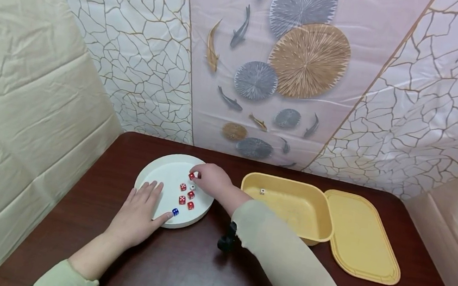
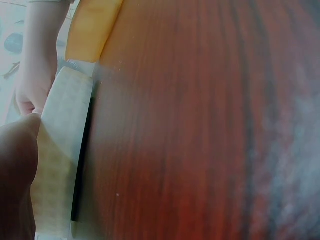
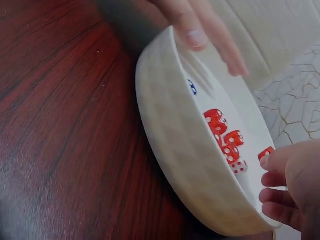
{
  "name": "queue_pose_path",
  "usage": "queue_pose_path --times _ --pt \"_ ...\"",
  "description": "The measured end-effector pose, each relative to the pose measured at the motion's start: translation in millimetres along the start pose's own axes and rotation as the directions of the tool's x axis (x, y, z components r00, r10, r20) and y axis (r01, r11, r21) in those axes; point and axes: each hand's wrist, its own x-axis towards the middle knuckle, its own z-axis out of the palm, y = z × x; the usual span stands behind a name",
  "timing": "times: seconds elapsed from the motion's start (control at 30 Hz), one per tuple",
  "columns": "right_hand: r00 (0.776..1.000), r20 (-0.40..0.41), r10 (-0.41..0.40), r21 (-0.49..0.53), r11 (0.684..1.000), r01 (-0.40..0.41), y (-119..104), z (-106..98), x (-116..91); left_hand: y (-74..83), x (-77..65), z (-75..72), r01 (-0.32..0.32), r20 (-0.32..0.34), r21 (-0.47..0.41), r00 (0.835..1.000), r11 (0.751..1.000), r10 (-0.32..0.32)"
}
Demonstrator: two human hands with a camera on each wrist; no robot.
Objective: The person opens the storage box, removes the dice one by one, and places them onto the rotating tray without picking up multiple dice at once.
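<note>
My right hand [image 1: 213,181] pinches a red die [image 3: 265,153] between thumb and fingertip, over the far right part of a round white tray [image 3: 172,135]. Below it in the tray lie several red dice [image 1: 182,200], a white die [image 3: 239,166] with red pips, and a blue die [image 1: 175,212] close to my left thumb. My left hand [image 1: 140,213] rests at the tray's left front side, fingers spread straight over the rim. In the left wrist view only part of the left hand [image 2: 17,165] shows beside the tray wall, and the dice are hidden.
Right of the tray stands a yellow rectangular container [image 1: 286,233] with a white die [image 1: 262,191] inside. Its yellow lid [image 1: 363,236] lies flat on the dark wooden table [image 1: 182,268] farther right. A small black object [image 1: 226,241] shows under the right forearm. Patterned cloth [image 1: 149,60] hangs behind.
</note>
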Motion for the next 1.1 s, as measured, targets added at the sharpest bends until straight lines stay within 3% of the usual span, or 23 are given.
queue_pose_path --times 0.17,0.4,0.57,1.1 --pt "1.000 0.014 -0.002 -0.109 0.994 0.004 -6 5 6 -0.5 0.0 -0.5 0.002 0.003 -0.001 1.000 1.000 -0.002" --pt "0.996 0.090 0.006 -0.196 0.980 0.012 -12 10 14 -0.9 -0.3 -0.9 0.007 0.005 -0.002 1.000 1.000 -0.007" --pt "0.995 0.095 0.009 -0.232 0.973 0.013 -15 13 18 -0.4 0.2 -0.7 0.005 0.004 0.000 1.000 1.000 -0.005" --pt "0.998 0.056 0.018 -0.153 0.988 -0.009 -18 4 13 1.1 -0.8 -3.1 0.008 0.022 -0.005 1.000 1.000 -0.008"
